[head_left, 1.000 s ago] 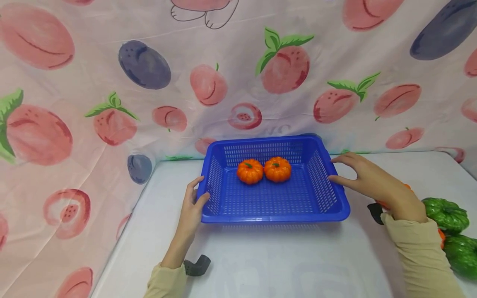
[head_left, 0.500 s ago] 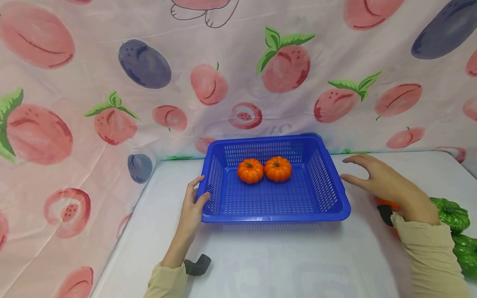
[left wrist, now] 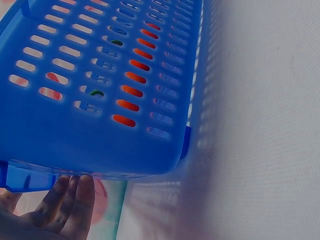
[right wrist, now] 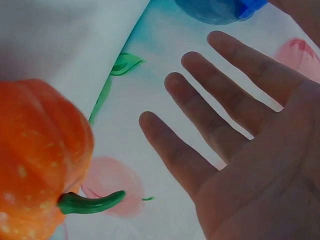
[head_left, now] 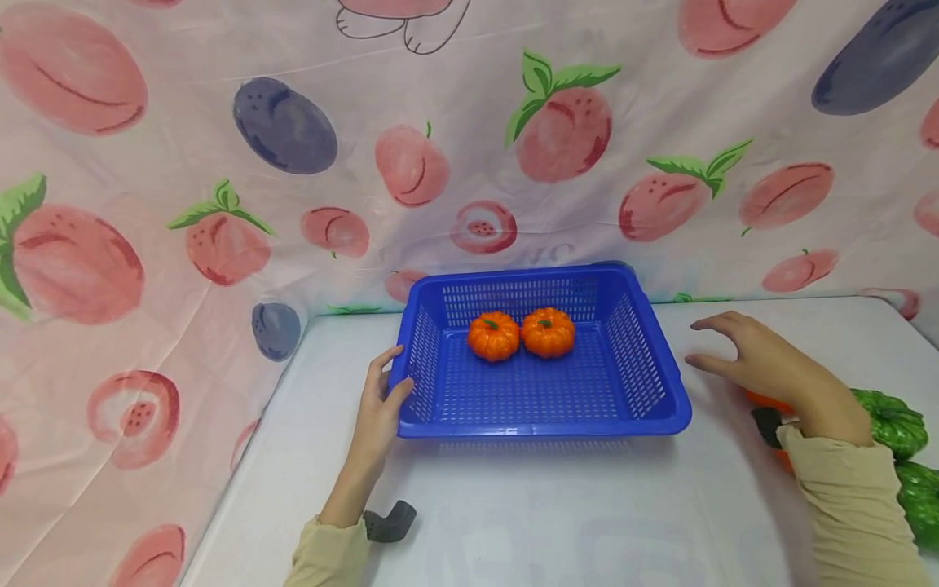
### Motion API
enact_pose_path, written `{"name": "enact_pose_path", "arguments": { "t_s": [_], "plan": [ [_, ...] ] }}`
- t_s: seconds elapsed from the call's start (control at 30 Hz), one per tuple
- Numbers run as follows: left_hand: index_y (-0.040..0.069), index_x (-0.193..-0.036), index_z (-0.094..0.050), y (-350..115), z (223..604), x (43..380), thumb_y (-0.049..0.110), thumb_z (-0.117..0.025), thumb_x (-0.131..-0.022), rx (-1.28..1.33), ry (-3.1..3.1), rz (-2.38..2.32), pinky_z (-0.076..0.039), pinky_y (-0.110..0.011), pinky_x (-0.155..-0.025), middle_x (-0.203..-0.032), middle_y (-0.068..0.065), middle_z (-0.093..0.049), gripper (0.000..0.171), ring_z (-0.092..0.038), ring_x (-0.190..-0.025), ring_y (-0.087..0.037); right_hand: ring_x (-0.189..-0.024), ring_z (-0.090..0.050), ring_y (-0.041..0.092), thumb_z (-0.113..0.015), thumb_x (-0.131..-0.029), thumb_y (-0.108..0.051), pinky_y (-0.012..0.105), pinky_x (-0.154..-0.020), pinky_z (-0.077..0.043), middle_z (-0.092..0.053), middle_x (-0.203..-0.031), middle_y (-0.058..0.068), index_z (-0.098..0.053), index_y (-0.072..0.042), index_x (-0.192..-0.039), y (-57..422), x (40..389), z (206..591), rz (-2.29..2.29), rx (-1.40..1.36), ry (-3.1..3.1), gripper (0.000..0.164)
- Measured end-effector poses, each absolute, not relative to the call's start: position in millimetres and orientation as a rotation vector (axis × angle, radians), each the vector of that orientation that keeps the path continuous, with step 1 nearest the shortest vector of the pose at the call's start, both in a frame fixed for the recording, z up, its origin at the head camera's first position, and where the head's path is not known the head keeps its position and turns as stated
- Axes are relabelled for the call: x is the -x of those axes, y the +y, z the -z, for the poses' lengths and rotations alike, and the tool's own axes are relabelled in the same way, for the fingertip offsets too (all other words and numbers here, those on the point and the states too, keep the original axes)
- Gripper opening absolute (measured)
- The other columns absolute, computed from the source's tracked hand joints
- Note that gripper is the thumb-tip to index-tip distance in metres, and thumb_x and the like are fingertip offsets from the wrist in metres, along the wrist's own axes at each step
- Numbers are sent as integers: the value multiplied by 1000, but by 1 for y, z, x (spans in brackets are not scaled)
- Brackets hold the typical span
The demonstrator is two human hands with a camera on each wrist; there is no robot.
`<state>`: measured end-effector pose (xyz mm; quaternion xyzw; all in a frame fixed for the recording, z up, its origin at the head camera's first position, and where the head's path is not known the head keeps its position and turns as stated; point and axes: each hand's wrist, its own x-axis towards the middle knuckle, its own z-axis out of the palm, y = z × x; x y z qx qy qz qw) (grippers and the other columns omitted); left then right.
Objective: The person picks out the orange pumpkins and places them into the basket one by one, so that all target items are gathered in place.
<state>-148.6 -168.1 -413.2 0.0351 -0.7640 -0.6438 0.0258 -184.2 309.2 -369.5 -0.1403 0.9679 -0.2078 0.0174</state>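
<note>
Two small orange pumpkins (head_left: 494, 336) with green stems sit side by side toward the back of a blue plastic basket (head_left: 535, 430). My left hand (head_left: 383, 408) holds the basket's left rim, thumb over the edge. In the left wrist view the fingers (left wrist: 82, 200) lie against the basket's outside, and orange shows through its slots. My right hand (head_left: 763, 355) is off the basket's right side, fingers spread and holding nothing. Another orange pumpkin (right wrist: 40, 155) stands close to that hand in the right wrist view; in the head view the forearm mostly hides it.
Green pumpkins (head_left: 889, 424) stand at the table's right edge, partly behind the right sleeve. A fruit-print cloth (head_left: 440, 90) hangs behind and along the left of the white table (head_left: 557, 514). A dark camera mount (head_left: 390, 522) sits at the left wrist.
My right hand has left the basket's right rim and moved to the right, toward the pumpkins there. The left hand, the basket and the two pumpkins in it have stayed in place.
</note>
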Motion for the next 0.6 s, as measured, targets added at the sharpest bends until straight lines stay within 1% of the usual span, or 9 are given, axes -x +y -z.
{"name": "enact_pose_path", "arguments": {
  "t_s": [0.27, 0.5, 0.6],
  "plan": [
    [21, -150, -35, -169, 414, 149, 10, -47, -101, -107, -2357, 1990, -40, -49, -101, -131, -23, -52, 51, -54, -118, -36, -125, -39, 53, -69, -91, -37, 69, -103, -30, -48, -133, 36, -55, 7, -130, 320, 185, 378, 642, 403, 2979, 60],
    [20, -150, -35, -169, 414, 149, 11, -48, -101, -106, -2362, 1984, -39, -49, -101, -132, -23, -52, 51, -54, -118, -36, -121, -43, 52, -68, -92, -37, 69, -99, -35, -46, -135, 37, -53, 7, -132, 324, 184, 379, 624, 357, 2956, 62],
    [20, -150, -35, -169, 414, 149, 11, -48, -101, -103, -2359, 1984, -39, -49, -101, -132, -23, -52, 51, -54, -118, -36, -121, -43, 52, -67, -93, -39, 70, -99, -34, -43, -137, 36, -52, 7, -134, 325, 184, 379, 617, 321, 2936, 63]
  ]
}}
